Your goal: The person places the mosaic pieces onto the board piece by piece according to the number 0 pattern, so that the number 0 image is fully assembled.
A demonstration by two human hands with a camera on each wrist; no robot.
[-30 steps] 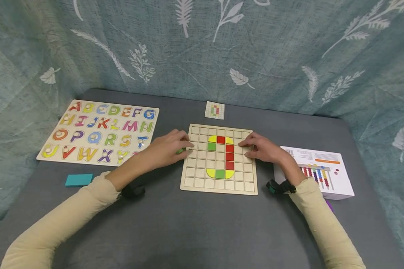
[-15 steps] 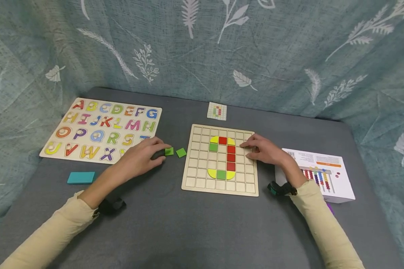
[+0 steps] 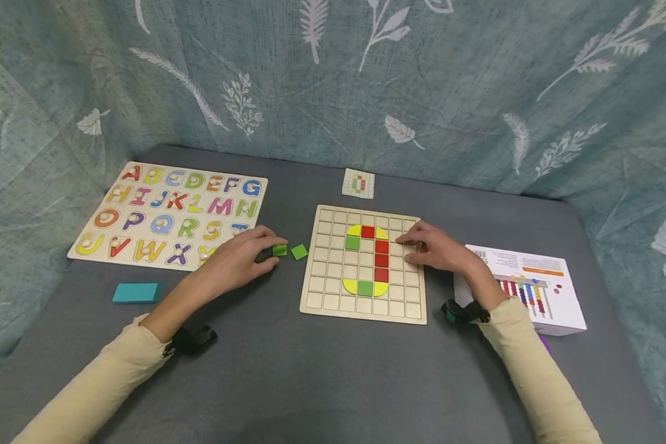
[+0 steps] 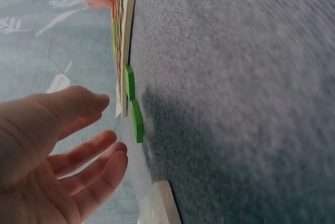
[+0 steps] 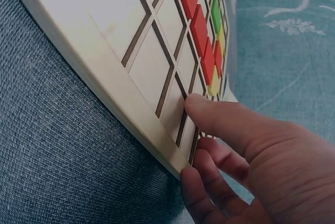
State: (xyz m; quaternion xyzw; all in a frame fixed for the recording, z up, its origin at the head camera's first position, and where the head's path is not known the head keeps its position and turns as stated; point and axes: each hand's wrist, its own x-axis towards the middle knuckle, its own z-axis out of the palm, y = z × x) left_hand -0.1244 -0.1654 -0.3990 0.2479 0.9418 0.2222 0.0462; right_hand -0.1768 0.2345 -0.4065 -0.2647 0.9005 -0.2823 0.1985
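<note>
In the head view, my left hand (image 3: 235, 262) is held low beside the left green square tile (image 3: 280, 250). The left wrist view shows its thumb and fingers apart, with a gap between them and the near tile (image 4: 137, 121). A second green tile (image 3: 299, 251) lies closer to the wooden grid board (image 3: 317, 269). Red, green and yellow pieces form a ring on that board, with a gap on its left side. At the board's right border my right hand (image 3: 437, 248) rests its thumb and fingertips, as the right wrist view confirms.
A letter puzzle board (image 3: 200, 171) lies left of the grid board, near the left hand. Below it sits a teal block (image 3: 135, 293). Behind the grid board is a small pattern card (image 3: 358, 183). A white box (image 3: 566, 302) stands by the right forearm.
My left hand has pulled back left from the grid board's left edge to the green tiles, uncovering them. My right hand has stayed on the board.
</note>
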